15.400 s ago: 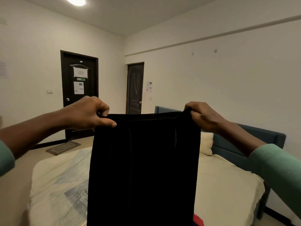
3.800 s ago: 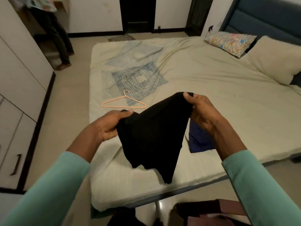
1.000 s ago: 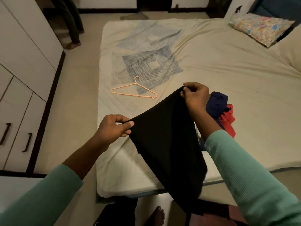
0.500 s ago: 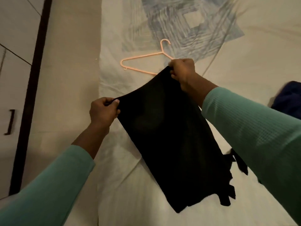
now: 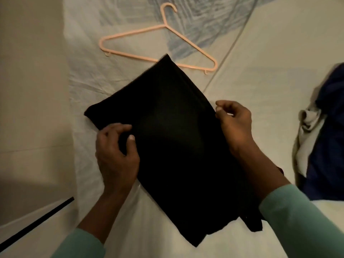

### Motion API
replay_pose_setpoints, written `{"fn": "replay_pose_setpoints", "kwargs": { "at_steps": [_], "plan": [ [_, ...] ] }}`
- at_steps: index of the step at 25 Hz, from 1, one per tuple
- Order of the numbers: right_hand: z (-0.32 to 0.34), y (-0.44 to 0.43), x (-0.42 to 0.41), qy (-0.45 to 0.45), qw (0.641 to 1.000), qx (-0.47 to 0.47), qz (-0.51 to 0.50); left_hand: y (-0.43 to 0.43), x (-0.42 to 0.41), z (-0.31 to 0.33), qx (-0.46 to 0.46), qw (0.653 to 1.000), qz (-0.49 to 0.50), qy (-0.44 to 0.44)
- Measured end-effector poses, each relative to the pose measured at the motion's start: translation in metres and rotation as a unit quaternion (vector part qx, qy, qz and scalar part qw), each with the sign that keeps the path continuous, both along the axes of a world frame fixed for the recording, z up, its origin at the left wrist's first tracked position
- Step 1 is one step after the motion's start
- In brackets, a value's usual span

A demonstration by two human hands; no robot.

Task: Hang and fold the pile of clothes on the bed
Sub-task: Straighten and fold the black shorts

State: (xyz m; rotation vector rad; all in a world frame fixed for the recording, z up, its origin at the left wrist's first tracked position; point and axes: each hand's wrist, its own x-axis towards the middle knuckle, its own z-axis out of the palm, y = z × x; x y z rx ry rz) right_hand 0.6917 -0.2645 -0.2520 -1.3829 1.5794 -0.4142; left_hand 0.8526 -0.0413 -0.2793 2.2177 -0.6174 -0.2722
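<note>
A black garment (image 5: 167,138) lies folded flat on the bed (image 5: 260,53), set at a slant with one corner pointing at the hanger. My left hand (image 5: 116,155) is at its left edge, and its thumb and curled fingers pinch the cloth. At the garment's right edge is my right hand (image 5: 235,125), its fingers loosely curled, just touching the cloth and holding nothing. A pink plastic hanger (image 5: 160,41) lies on the sheet just beyond the garment's far corner; that corner overlaps its bottom bar.
A heap of dark blue and white clothes (image 5: 323,135) sits on the bed at the right. The beige floor (image 5: 31,90) runs along the bed's left edge. A dark strip of the wardrobe base (image 5: 37,222) shows at the lower left.
The black garment, held up by its top corners before, now lies flat on the bed. Both hands have slid down from its corners to its side edges. The view has dropped closer to the bed.
</note>
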Motion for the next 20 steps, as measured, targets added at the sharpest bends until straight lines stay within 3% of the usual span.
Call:
{"fn": "replay_pose_setpoints", "kwargs": {
  "at_steps": [5,8,13,17,20],
  "plan": [
    [0.005,0.062,-0.139,0.044,0.995,-0.013,-0.09,0.002,-0.133,0.0,-0.029,0.953,-0.272,0.13],
    [-0.01,0.091,-0.19,0.056,0.995,-0.013,-0.076,0.002,-0.194,-0.006,0.016,0.925,-0.341,0.165],
    [-0.023,0.115,-0.222,0.02,0.999,-0.023,-0.033,-0.01,-0.248,-0.016,0.17,0.93,-0.314,0.09],
    [-0.016,0.116,-0.225,-0.02,0.998,-0.026,-0.052,-0.012,-0.267,-0.017,0.217,0.936,-0.277,-0.004],
    [0.005,0.12,-0.224,-0.107,0.994,-0.002,0.007,-0.008,-0.28,-0.013,0.213,0.938,-0.263,-0.072]
  ]
}}
